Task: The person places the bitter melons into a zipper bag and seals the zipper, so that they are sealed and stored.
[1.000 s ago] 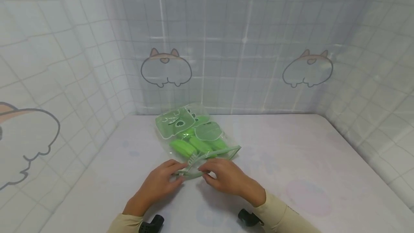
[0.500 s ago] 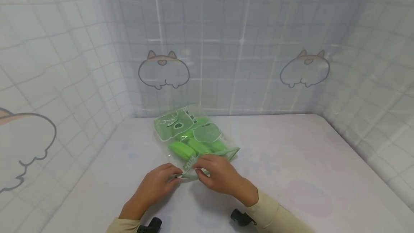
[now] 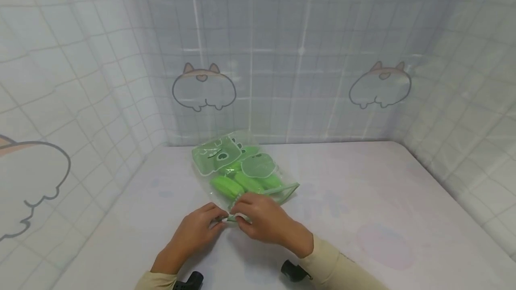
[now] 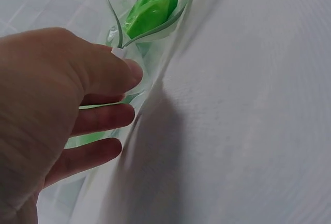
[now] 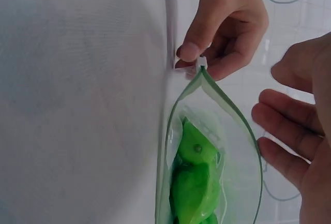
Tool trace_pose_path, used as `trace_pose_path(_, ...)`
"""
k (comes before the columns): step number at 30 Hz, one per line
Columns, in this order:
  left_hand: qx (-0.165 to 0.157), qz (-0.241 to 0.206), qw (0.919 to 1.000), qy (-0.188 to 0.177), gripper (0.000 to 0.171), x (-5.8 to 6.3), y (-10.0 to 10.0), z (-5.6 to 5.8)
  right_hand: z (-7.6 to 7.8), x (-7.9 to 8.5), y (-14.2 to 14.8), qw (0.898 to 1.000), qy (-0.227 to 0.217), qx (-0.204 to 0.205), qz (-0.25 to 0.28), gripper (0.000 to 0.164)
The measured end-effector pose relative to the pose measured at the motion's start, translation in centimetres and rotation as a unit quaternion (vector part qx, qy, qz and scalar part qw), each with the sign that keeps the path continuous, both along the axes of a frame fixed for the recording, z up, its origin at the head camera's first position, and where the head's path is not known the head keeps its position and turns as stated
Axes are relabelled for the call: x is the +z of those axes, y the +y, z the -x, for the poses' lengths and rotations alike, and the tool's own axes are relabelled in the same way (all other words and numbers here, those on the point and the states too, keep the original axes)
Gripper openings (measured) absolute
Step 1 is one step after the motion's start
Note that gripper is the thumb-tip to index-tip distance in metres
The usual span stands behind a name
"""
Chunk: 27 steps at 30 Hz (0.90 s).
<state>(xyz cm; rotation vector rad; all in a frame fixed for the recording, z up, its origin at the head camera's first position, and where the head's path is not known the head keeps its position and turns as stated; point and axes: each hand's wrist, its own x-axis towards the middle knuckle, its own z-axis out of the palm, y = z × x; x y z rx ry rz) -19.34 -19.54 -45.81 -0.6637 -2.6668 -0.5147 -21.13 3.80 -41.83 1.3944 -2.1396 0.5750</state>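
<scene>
A clear zip bag (image 3: 259,165) with a pale green cartoon print lies on the table, several bright green, elongated pieces (image 3: 227,187) inside. At its near left corner my left hand (image 3: 201,227) pinches the bag beside the white slider (image 4: 119,52) between thumb and index finger, the other fingers loosely out. My right hand (image 3: 262,218) is over the near edge, its fingertips close to that corner. In the right wrist view its thumb and fingers (image 5: 282,154) are spread apart, fingertips at the green rim (image 5: 260,182). Past the slider the bag's mouth gapes.
The pale table (image 3: 346,200) extends around the bag, up to a grid-patterned curtain (image 3: 290,57) at the back and sides. Dark wrist cameras (image 3: 294,271) sit under both beige sleeves (image 3: 334,263).
My right hand has slid left along the bag's near edge toward the left hand. The left hand keeps its pinch at the corner, and the bag has hardly moved.
</scene>
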Motion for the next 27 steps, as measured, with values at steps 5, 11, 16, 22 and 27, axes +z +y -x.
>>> trace_pose_path(5, -0.011, -0.002, 0.9999, 0.013, 0.018, 0.2, -0.1, -0.2, -0.2, -0.2, -0.1, 0.999, -0.022, -0.017, -0.033, 0.018)
trace_pose_path(11, -0.036, -0.019, 0.998, 0.049, 0.019, 0.1, -0.4, -0.2, 0.0, -0.7, -0.3, 0.996, -0.031, -0.047, -0.067, 0.02)
trace_pose_path(16, -0.024, -0.022, 0.9982, 0.05, 0.017, 0.3, -0.5, -0.3, 0.0, -0.6, -0.9, 0.992, -0.038, -0.073, -0.097, 0.022)
trace_pose_path(22, 0.013, -0.025, 0.998, 0.056, 0.017, 0.5, -0.5, -0.4, 0.2, -0.6, -1.7, 0.984, -0.054, -0.11, -0.125, 0.026)
trace_pose_path(27, 0.016, -0.022, 0.9973, 0.068, 0.016, 0.7, -0.4, -0.3, 0.5, -0.9, -2.1, 0.982, -0.061, -0.123, -0.129, 0.025)
